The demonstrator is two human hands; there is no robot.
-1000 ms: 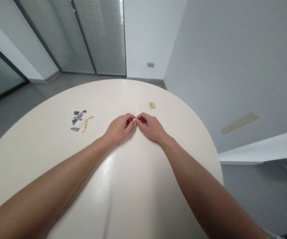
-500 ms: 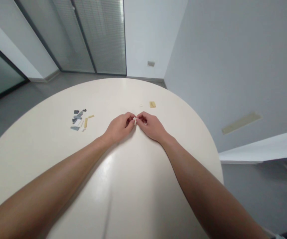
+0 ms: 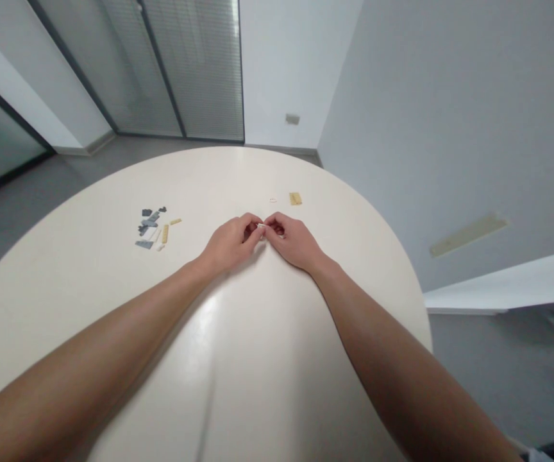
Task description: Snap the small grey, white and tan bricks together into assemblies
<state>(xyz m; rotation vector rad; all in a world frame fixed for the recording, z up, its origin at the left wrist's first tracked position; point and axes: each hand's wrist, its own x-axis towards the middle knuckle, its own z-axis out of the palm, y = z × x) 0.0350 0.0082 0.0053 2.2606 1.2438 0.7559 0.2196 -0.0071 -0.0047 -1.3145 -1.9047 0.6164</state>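
Note:
My left hand and my right hand meet fingertip to fingertip over the middle of a round cream table. Both are closed in a pinch on a tiny white piece held between them, mostly hidden by the fingers. Both forearms stretch across the table from the near edge.
A small heap of grey, tan and white building pieces lies to the left of my hands. A tan plate and a tiny white piece lie just beyond them. The table's right edge drops off near a grey wall; glass partitions stand behind.
The hands stay pinched together on the small white piece; only the view has shifted slightly, so everything sits a little higher in the picture.

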